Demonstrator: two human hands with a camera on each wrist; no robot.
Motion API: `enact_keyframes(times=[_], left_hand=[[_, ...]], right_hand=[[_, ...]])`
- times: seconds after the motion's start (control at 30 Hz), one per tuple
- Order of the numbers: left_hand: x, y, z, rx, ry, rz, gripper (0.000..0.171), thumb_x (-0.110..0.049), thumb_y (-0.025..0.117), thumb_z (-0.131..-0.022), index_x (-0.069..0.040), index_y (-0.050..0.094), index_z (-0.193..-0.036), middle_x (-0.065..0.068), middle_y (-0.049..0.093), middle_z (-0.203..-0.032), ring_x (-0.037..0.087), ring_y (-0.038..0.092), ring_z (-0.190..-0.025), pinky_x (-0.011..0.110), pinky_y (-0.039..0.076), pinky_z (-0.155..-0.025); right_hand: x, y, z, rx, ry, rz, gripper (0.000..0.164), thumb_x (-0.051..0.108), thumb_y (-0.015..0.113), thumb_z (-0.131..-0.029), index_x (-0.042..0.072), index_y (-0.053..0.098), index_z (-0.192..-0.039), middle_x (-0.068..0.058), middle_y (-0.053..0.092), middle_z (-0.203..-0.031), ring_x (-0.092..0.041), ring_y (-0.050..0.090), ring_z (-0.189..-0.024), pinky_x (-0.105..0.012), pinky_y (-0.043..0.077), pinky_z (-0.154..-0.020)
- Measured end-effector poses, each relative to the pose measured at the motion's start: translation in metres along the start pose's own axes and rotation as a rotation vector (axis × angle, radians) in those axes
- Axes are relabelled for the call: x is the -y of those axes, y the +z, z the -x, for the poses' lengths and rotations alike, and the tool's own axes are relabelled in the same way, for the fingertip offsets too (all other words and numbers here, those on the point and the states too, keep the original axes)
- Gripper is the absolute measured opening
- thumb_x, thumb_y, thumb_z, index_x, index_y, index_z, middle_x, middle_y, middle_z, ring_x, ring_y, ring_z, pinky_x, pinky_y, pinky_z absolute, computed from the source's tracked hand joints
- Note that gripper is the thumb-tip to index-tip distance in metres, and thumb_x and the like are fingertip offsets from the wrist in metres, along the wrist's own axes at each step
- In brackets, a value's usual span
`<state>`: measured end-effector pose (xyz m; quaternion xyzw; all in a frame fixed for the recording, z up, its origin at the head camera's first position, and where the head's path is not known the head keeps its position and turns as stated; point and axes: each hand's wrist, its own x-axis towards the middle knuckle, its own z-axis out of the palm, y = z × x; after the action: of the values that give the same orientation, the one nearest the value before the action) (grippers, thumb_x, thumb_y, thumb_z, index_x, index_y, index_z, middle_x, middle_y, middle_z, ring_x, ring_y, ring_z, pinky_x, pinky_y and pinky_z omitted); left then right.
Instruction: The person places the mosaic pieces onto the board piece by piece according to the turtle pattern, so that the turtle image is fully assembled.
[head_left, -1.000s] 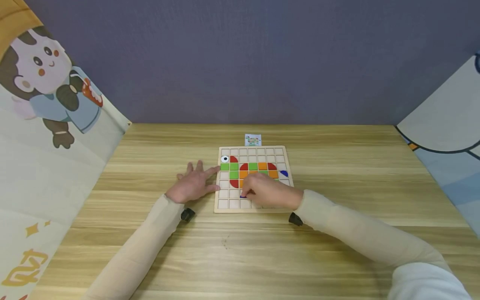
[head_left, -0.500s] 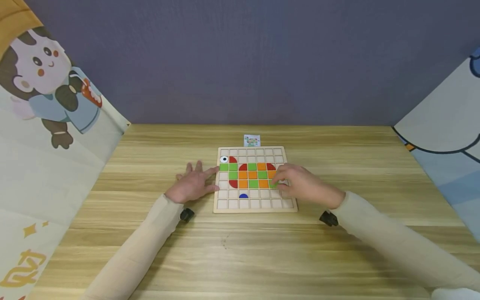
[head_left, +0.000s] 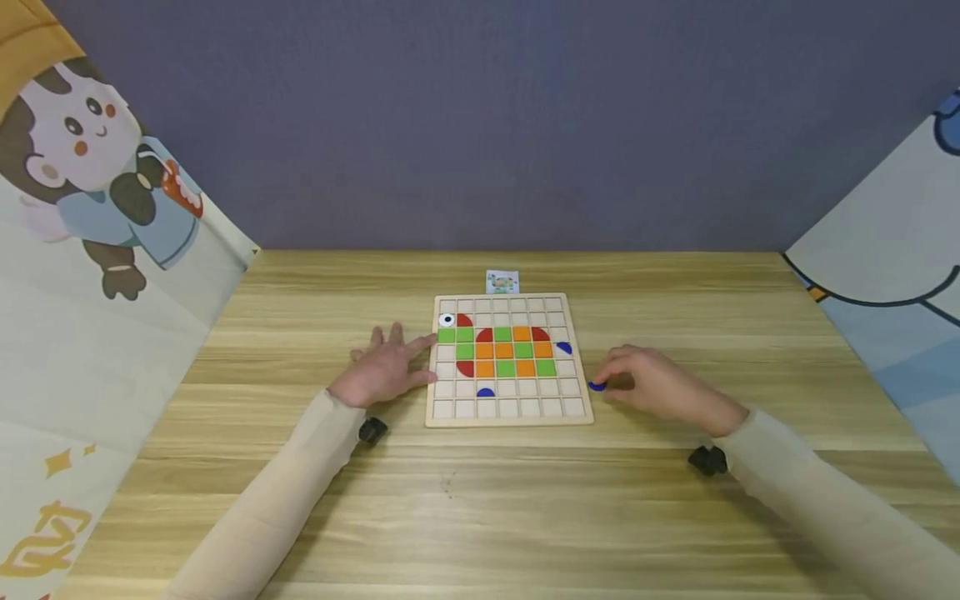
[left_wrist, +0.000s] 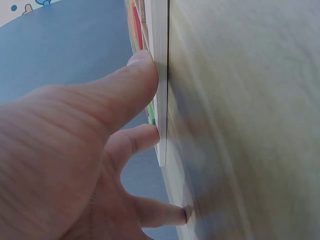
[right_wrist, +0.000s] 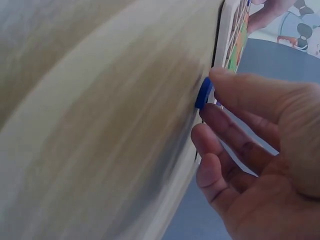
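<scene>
A wooden grid board [head_left: 551, 409] bears red, green and orange tiles and a round eye tile [head_left: 447, 320]. My left hand [head_left: 382, 368] lies spread at its left edge, with thumb and index finger touching the rim in the left wrist view. Just off the board's right edge, my right hand [head_left: 648, 382] pinches a blue half-round tile [right_wrist: 204, 93] between thumb and fingers. One blue half-round tile [head_left: 485, 392] sits in a lower cell. Another blue tile [head_left: 564, 348] lies slanted at the right side of the grid.
A small picture card [head_left: 502, 282] lies against the board's back edge. The wooden table [head_left: 495, 508] meets a dark blue-grey panel [head_left: 517, 133] at the back. Walls with cartoon prints stand left and right.
My right hand has moved right, from the lower middle of the board across to beyond its right edge, and now holds a blue tile. The left hand has stayed at the rim.
</scene>
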<state>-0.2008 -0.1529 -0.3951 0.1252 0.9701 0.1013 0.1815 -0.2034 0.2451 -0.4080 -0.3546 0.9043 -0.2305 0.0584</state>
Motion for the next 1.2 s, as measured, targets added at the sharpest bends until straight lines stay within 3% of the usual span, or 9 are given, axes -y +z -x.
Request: enact_keyframes(times=[0.33, 0.53, 0.87, 1.2], left_hand=[[0.0, 0.0, 0.001, 0.0, 0.002, 0.015, 0.07, -0.055, 0.051, -0.09, -0.032, 0.024, -0.15, 0.033, 0.004, -0.149, 0.059, 0.004, -0.13, 0.08, 0.015, -0.087], [0.001, 0.0, 0.0, 0.004, -0.004, 0.017, 0.07, -0.055, 0.051, -0.09, -0.033, 0.023, -0.15, 0.032, 0.004, -0.15, 0.058, 0.003, -0.131, 0.079, 0.015, -0.087], [0.001, 0.002, -0.001, 0.002, -0.005, 0.018, 0.07, -0.055, 0.051, -0.09, -0.033, 0.023, -0.15, 0.032, 0.003, -0.15, 0.058, 0.003, -0.131, 0.079, 0.014, -0.087], [0.0, 0.002, -0.002, -0.007, 0.0, 0.034, 0.07, -0.055, 0.052, -0.09, -0.033, 0.024, -0.15, 0.032, 0.003, -0.15, 0.057, 0.002, -0.132, 0.08, 0.013, -0.088]], right_hand=[[0.001, 0.007, -0.008, -0.019, 0.018, -0.022, 0.017, 0.003, 0.078, -0.076, 0.018, 0.071, -0.078, 0.011, 0.061, -0.08, -0.009, 0.057, -0.074, -0.027, 0.052, -0.065], [0.01, 0.004, -0.015, -0.034, 0.008, -0.029, 0.014, 0.003, 0.076, -0.077, 0.016, 0.072, -0.082, 0.011, 0.061, -0.078, -0.007, 0.054, -0.07, -0.024, 0.05, -0.06], [0.042, 0.011, -0.046, 0.06, 0.018, -0.096, 0.008, 0.01, 0.071, -0.085, 0.015, 0.075, -0.09, 0.01, 0.066, -0.087, -0.006, 0.054, -0.07, -0.022, 0.05, -0.059], [0.038, 0.023, -0.056, 0.056, -0.002, -0.082, 0.006, 0.01, 0.075, -0.082, 0.014, 0.076, -0.085, 0.012, 0.06, -0.08, -0.007, 0.053, -0.071, -0.023, 0.049, -0.063]])
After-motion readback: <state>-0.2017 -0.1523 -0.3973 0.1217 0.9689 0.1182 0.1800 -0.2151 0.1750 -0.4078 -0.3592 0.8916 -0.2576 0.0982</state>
